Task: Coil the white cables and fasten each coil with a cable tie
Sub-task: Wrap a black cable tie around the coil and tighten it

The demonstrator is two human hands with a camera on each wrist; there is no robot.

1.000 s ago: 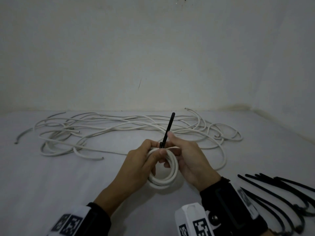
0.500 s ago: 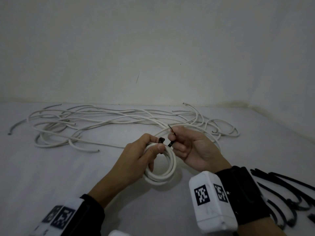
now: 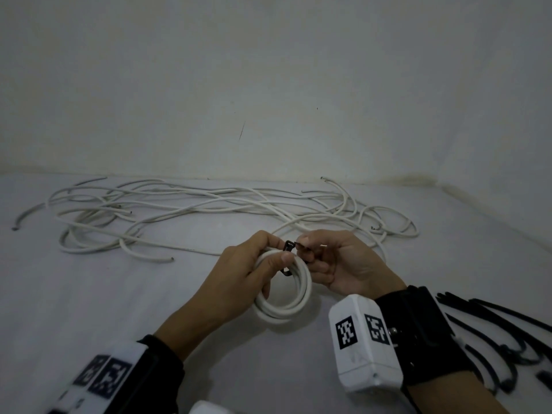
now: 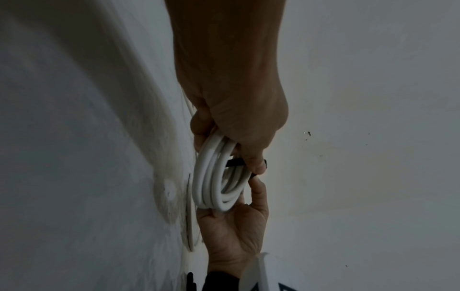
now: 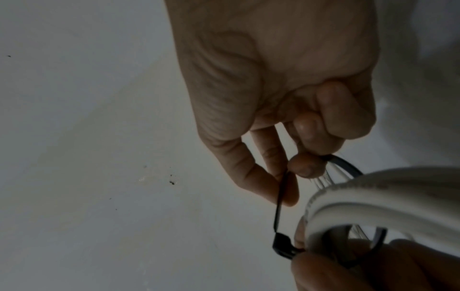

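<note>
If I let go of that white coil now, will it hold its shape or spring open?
Likely springs looser: the black tie still looks slack around the coil. The cable seems stiffish, keeping round loops in the left hand. Probably light, since few fingers hold it.

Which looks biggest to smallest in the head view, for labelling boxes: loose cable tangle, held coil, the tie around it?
1. loose cable tangle
2. coil
3. cable tie, partly hidden by fingers

The tangle lies farther away yet looks largest.

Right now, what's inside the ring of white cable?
Through the white cable coil shows bare table. A black cable tie loops its top. The left hand hides the left side.
</note>
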